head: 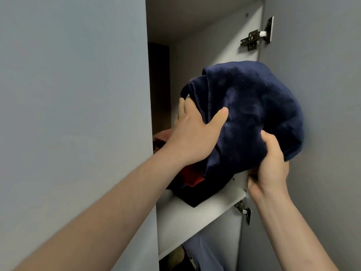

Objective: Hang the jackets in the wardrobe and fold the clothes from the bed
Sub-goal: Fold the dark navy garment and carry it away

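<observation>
A bundled dark navy fleece garment (252, 112) is raised at the opening of the wardrobe, above its white shelf (197, 218). My left hand (195, 132) grips the bundle's left side, thumb spread across the front and fingers tucked behind a fold. My right hand (267, 167) clutches the lower right edge of the cloth from below. Under the bundle, a red cloth (192, 176) and a dark folded piece (191, 196) lie on the shelf.
A closed grey wardrobe door (74, 94) fills the left. The open right door (320, 85) hangs on metal hinges (256, 36). Another reddish cloth (162, 137) lies deeper on the shelf. Hanging blue fabric (205, 251) shows below the shelf.
</observation>
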A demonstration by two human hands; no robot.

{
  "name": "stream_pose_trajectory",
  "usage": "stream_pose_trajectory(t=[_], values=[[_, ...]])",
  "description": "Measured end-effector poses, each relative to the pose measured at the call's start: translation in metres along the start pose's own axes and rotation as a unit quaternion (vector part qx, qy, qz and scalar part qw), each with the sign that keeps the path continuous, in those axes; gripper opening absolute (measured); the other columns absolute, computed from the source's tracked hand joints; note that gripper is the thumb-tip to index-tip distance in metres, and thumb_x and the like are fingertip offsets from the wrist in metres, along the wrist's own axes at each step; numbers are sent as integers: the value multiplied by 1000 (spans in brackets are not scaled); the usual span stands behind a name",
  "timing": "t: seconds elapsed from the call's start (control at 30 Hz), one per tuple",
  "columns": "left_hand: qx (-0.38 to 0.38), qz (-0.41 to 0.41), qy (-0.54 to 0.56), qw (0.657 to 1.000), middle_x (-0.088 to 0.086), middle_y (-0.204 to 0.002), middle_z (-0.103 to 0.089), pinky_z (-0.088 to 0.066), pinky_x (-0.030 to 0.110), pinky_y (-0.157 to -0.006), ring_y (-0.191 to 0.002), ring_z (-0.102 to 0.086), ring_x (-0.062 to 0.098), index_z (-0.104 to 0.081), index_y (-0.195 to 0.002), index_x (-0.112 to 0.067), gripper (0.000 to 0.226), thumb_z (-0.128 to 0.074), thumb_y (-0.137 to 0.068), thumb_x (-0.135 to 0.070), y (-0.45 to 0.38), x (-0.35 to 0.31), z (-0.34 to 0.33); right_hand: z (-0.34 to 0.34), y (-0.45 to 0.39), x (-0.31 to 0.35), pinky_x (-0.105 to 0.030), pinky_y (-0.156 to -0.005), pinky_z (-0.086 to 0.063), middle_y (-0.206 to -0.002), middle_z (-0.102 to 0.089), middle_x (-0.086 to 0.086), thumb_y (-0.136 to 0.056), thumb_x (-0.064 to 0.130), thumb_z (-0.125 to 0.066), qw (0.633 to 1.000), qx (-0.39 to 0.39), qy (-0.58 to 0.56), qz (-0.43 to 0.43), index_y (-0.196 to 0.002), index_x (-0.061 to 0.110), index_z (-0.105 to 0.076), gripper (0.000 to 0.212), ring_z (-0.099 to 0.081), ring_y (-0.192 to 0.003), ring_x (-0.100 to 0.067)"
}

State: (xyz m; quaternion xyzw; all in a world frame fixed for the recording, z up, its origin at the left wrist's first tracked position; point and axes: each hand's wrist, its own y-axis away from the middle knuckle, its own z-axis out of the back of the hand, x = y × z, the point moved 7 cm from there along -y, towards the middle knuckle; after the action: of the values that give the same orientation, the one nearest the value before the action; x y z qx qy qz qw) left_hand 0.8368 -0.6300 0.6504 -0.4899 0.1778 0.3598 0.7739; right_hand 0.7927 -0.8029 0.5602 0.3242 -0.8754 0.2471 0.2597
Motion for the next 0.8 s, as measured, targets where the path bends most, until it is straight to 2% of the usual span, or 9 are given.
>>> stream_pose_trajectory(t=[0.13, 0.17, 0.23, 0.27, 0.33, 0.43, 0.57, 0.7, 0.8], values=[[-7, -83, -135, 987, 2, -167, -21, -19, 53, -126, -157, -13, 27, -18, -160, -25, 79, -51, -96, -59, 9, -21, 23, -9, -1, -3, -27, -62, -57, -101, -76, 5, -83, 17, -76, 1000, 6, -8, -29, -128, 13, -70, 46, -72, -85, -11], [-12, -117, -178, 977, 2, -166, -22, -17, 51, -127, -157, -12, 25, -16, -161, -22, 78, -52, -99, -53, 16, -28, 30, -9, -1, -4, -27, -62, -57, -103, -76, 4, -83, 17, -76, 999, 7, -6, -31, -129, 13, -70, 46, -73, -86, -12], [-10, -186, -236, 954, -2, -159, -35, -28, 47, -124, -151, -29, 22, -22, -158, -18, 75, -57, -98, -46, 34, -45, 40, -9, -2, -6, -28, -63, -57, -105, -77, 3, -82, 17, -76, 999, 9, -3, -36, -130, 12, -69, 49, -74, -89, -14], [-4, -207, -274, 939, -3, -158, -37, -32, 45, -122, -148, -33, 20, -23, -158, -18, 76, -59, -97, -46, 43, -50, 42, -9, -2, -7, -28, -62, -57, -102, -76, 4, -81, 17, -76, 999, 9, -3, -40, -131, 11, -69, 50, -73, -87, -14], [-16, -236, -384, 892, 2, -166, -28, -25, 41, -126, -153, -27, 23, -17, -162, -14, 86, -59, -96, -49, 61, -53, 46, -8, -3, -8, -27, -62, -56, -97, -74, 6, -81, 19, -77, 999, 11, -2, -51, -129, 11, -70, 49, -71, -83, -12], [-71, -286, -486, 823, 9, -166, -30, -18, 50, -127, -154, -26, 29, -31, -160, -13, 84, -64, -91, -48, 77, -62, 68, -16, -4, -8, -31, -67, -59, -98, -75, 6, -79, 21, -79, 998, 16, -5, -62, -126, 15, -70, 49, -73, -85, -12], [-77, -317, -540, 776, 12, -162, -37, -16, 59, -125, -153, -27, 34, -51, -149, -15, 68, -68, -89, -43, 80, -65, 100, -43, -6, -4, -34, -73, -58, -106, -73, 7, -69, 24, -85, 999, 23, -22, -25, -137, 13, -64, 72, -71, -93, -13], [-79, -311, -601, 732, 15, -161, -37, -14, 62, -124, -153, -26, 37, -54, -146, -14, 64, -64, -91, -45, 75, -60, 124, -84, -5, -7, -36, -91, -61, -115, -76, 12, -67, 23, -87, 999, 15, -24, 14, -135, 25, -58, 74, -74, -102, -8], [-76, -316, -622, 712, 16, -161, -37, -15, 61, -124, -153, -27, 39, -54, -146, -11, 64, -61, -93, -47, 74, -57, 135, -113, -4, -24, -34, -88, -60, -117, -71, 13, -59, 34, -90, 1000, -1, 10, -17, -136, 31, -54, 85, -68, -96, -3]])
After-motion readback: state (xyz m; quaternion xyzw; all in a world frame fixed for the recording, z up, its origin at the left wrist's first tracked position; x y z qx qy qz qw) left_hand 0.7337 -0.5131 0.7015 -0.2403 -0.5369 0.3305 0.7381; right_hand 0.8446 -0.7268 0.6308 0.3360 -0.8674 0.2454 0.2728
